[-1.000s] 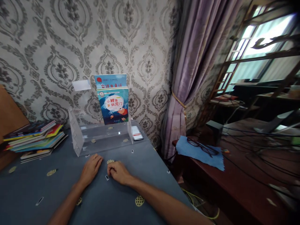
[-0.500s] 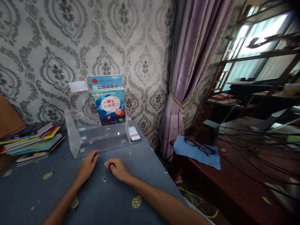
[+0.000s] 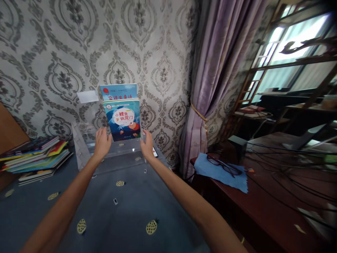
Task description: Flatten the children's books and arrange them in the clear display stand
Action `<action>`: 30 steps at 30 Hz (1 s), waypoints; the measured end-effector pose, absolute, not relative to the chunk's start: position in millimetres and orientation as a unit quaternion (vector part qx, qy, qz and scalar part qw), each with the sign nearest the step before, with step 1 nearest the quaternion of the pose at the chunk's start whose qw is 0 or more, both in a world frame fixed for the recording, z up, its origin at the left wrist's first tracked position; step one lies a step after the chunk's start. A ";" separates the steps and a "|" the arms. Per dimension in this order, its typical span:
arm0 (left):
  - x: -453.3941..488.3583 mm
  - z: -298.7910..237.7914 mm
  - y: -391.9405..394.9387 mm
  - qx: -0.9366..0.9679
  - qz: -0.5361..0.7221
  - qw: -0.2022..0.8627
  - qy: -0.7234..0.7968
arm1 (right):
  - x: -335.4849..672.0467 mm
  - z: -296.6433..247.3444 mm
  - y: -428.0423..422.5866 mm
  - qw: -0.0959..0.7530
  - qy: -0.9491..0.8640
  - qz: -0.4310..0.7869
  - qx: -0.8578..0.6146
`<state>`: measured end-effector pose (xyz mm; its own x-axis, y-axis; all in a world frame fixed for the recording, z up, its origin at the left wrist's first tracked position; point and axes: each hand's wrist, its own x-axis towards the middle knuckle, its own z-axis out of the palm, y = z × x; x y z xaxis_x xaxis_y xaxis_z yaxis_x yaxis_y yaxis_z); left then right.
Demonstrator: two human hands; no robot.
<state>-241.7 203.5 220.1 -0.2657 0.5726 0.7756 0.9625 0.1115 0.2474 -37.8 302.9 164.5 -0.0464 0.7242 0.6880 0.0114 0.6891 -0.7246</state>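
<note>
A clear acrylic book stand [image 3: 83, 154] with stepped tiers rests on the table. A blue children's book [image 3: 123, 121] stands upright in it, leaning slightly back, with a taller blue book [image 3: 118, 90] behind it. My left hand [image 3: 103, 142] reaches over the tiers just left of the front book, fingers stretched out. My right hand [image 3: 146, 144] is at the stand's right end, near the book's lower right edge, thumb and fingers apart. Neither hand visibly grips anything; whether the fingertips touch the book or the stand I cannot tell.
A stack of thin books [image 3: 37, 158] lies on the left. A phone [image 3: 155, 151] sits partly hidden behind my right hand. On the red-brown desk [image 3: 263, 196] at right are glasses [image 3: 223, 165] on a blue cloth [image 3: 205, 172], and tangled cables. A purple curtain [image 3: 202, 105] hangs between.
Both hands have moved forward from the tabletop before the stand, to either side of the front book. They have spread apart and their fingers have opened. The books stand as before.
</note>
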 end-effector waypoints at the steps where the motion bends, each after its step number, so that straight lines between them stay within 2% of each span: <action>1: -242.4 219.5 207.1 -0.546 -0.367 0.253 -0.709 | -41.1 168.4 310.1 0.627 -0.671 0.287 -0.272; 8: -240.3 224.7 216.0 -0.539 -0.345 0.222 -0.735 | -59.2 176.4 332.0 0.605 -0.674 0.331 -0.265; 30: -233.3 228.6 217.3 -0.510 -0.365 0.203 -0.752 | -62.8 176.2 335.5 0.617 -0.673 0.311 -0.264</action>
<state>-233.3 217.3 228.6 -0.3968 0.6185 0.6782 0.9154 0.2124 0.3419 -62.8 335.5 176.2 -0.0986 0.7389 0.6665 -0.0287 0.6674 -0.7441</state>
